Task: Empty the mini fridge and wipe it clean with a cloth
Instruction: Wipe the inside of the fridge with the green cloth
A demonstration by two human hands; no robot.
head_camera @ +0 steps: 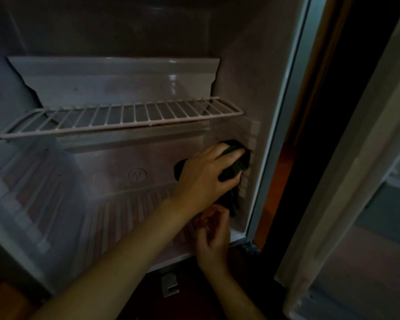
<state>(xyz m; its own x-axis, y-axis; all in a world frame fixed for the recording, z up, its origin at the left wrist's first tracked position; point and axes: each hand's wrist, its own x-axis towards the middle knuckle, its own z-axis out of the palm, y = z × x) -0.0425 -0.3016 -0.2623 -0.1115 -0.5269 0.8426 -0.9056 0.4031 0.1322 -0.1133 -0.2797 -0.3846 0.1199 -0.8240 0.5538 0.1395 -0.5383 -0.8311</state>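
The mini fridge (273, 125) stands open and its inside holds no food. My left hand (203, 176) reaches in from the lower left and presses a dark cloth (237, 163) against the ribbed right inner wall, below the wire shelf (125, 116). Part of the cloth hangs down under my palm. My right hand (214, 234) hovers lower, at the front right of the fridge floor (129, 218), just beneath the cloth's hanging end. Its fingers are loosely curled and apart, and I see nothing in them.
The fridge door (346, 204) stands open on the right, with its inner shelves showing. A dark gap and a wooden surface lie between door and cabinet. A small metal bracket (170, 285) sits on the floor below the fridge's front edge.
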